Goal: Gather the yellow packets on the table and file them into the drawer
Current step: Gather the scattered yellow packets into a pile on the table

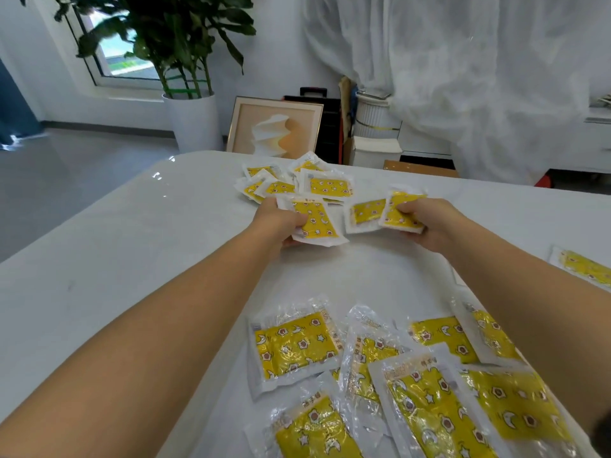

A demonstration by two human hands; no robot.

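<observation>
Nearest to the camera, at the bottom edge, lies a loose spread of yellow packets (294,350); each one is a flat rectangle of clear, crinkled plastic film with a shiny sealed border, and inside is a yellow pad printed with small stars, moons and flowers; several overlap one another, and one more packet (585,267) lies apart at the right edge. They rest on the white table (115,246), which is smooth and glossy with a rounded far-left corner; small reflections of light show on it.

Both bare forearms reach forward over this spread. The left hand (281,223) is closed on a packet (315,223), thumb on top and fingers beneath, so the packet is tilted and its near end is lifted from the surface; whether there are more packets under it I cannot tell. The right hand (429,223) is clamped on another packet (400,211), which overlaps a neighbouring packet (365,213) lying flat beside it; the two hands are apart, with bare table between them.

Just beyond the hands is a far pile of packets (291,183), heaped loosely and overlapping at different angles.

Behind the table stand a tall white cylindrical pot with a leafy green plant (175,38), a framed picture (274,128) of a folded paper shape leaning on the floor, and a thin white curtain (463,61), soft and half transparent.
</observation>
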